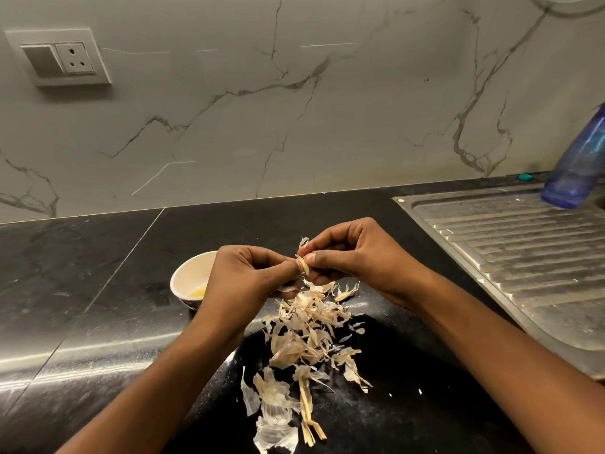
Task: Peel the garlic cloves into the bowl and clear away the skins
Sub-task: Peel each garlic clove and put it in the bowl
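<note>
A small garlic clove (304, 266) is held above the black counter, between both hands. My left hand (248, 276) pinches its lower end with thumb and fingers. My right hand (350, 255) pinches the top of the clove, where a strip of dry skin (303, 241) sticks up. A white bowl (190, 280) stands on the counter just left of my left hand, partly hidden by it, with something yellowish at its bottom. A loose pile of papery garlic skins (304, 339) lies on the counter below the hands and stretches toward me.
The dark counter (82, 290) runs left and toward me. A steel sink drainboard (523, 250) fills the right side, with a blue plastic bottle (579, 162) on it. A marble wall with a socket plate (62, 57) stands behind.
</note>
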### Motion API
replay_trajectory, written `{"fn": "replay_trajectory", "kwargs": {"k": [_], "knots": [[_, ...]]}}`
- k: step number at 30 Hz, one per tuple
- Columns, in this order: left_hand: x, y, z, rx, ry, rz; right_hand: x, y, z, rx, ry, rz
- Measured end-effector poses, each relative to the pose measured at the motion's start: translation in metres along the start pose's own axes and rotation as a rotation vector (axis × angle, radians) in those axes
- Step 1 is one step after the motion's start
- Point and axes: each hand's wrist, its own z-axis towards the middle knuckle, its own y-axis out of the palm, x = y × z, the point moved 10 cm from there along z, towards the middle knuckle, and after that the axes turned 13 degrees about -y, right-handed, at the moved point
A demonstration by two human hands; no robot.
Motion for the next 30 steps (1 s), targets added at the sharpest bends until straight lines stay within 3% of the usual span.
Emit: {"fn": "replay_trajectory", "kwargs": {"k": [17,30], "knots": [[-0.008,0.006,0.002,-0.061,-0.101,-0.067,-0.010,-0.001,-0.001,-0.020,-0.057,-0.063],[0.000,0.004,-0.002,-0.024,-0.044,-0.050,-0.016,0.000,-0.001,-0.023,-0.099,-0.118]]}}
